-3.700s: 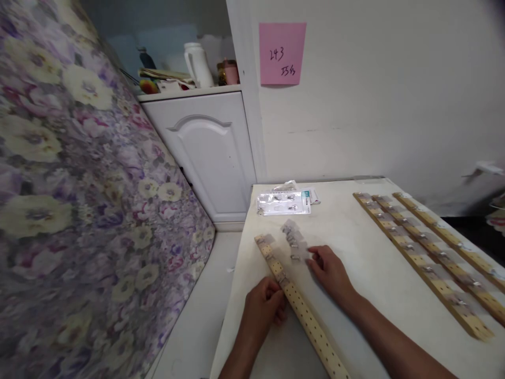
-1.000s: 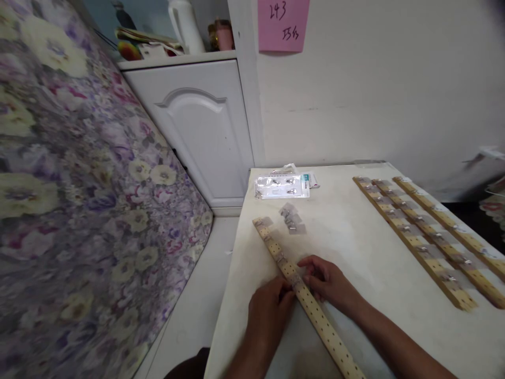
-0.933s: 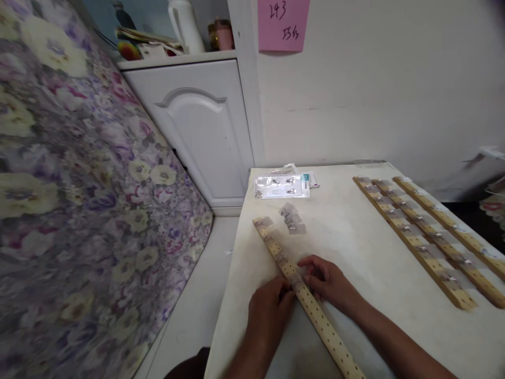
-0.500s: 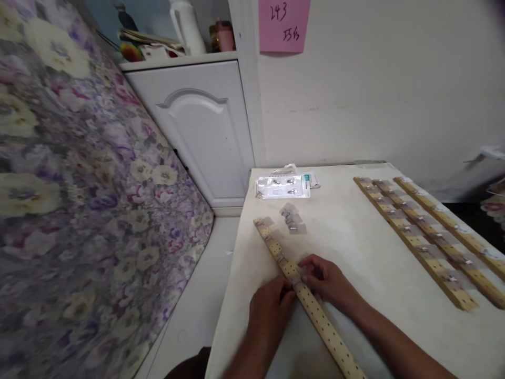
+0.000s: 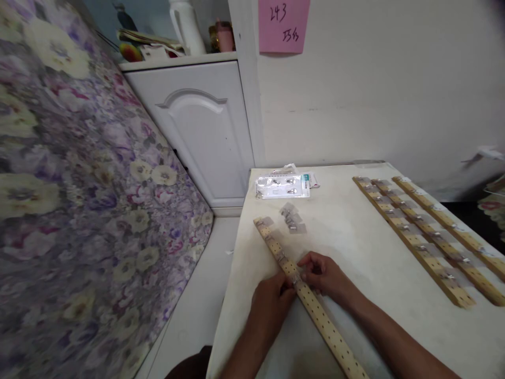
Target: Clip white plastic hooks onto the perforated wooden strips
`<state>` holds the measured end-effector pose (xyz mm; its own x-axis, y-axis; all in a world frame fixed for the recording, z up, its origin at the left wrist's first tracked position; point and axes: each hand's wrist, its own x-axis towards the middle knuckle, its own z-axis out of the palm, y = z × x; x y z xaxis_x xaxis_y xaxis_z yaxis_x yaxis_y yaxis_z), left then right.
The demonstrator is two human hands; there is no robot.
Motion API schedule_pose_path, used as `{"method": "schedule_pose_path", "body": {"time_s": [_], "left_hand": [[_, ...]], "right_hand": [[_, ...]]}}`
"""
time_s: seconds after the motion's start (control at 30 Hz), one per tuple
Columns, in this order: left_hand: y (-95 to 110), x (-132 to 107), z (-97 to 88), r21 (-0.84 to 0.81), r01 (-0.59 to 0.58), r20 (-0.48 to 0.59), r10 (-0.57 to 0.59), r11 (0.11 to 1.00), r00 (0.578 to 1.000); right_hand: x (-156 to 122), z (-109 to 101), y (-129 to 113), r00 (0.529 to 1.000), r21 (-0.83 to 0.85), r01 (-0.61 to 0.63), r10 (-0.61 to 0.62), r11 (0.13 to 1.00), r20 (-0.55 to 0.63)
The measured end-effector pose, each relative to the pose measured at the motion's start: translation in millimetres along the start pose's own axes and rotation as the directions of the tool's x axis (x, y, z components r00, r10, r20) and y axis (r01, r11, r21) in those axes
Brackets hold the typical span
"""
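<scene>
Perforated wooden strip (image 5: 325, 325) slantwise on the table (image 5: 339, 210)
Left hand (image 5: 272, 297) touches its left edge, right hand (image 5: 325, 275) is at its right; the hands are apart, whether gripping I cannot tell; metal pieces (image 5: 292, 219) lie nearby.

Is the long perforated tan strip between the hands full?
Partly bare: the strip has clear plastic pieces toward its far end, open holes nearer the camera.
</scene>
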<state>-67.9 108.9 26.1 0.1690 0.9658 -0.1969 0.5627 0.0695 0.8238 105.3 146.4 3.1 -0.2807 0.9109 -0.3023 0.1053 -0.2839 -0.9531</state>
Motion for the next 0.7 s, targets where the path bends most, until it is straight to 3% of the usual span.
{"method": "schedule_pose_path", "body": {"time_s": [0.37,0.5,0.57,0.7], "left_hand": [[-1,-4,-1.9,-0.058,-0.051,-0.005,0.050,0.997,0.999],[-2,-6,-4.0,-0.050,-0.053,0.006,0.054,0.997,0.999],[-2,-7,-5.8,-0.040,-0.044,0.012,0.044,0.998,0.999],[-2,-8,-10.5,0.046,-0.013,0.000,0.013,0.999,1.000]], "right_hand": [[-6,-2,9,0.999,-0.017,0.047,-0.047,0.999,-0.006],[-10,-8,11,0.994,-0.020,0.082,-0.083,0.996,-0.068],[-18,-12,12,0.987,-0.085,0.109,-0.118,0.990,-0.112],[-54,-13,20,0.959,-0.390,0.165,-0.240,0.906,-0.152]]}}
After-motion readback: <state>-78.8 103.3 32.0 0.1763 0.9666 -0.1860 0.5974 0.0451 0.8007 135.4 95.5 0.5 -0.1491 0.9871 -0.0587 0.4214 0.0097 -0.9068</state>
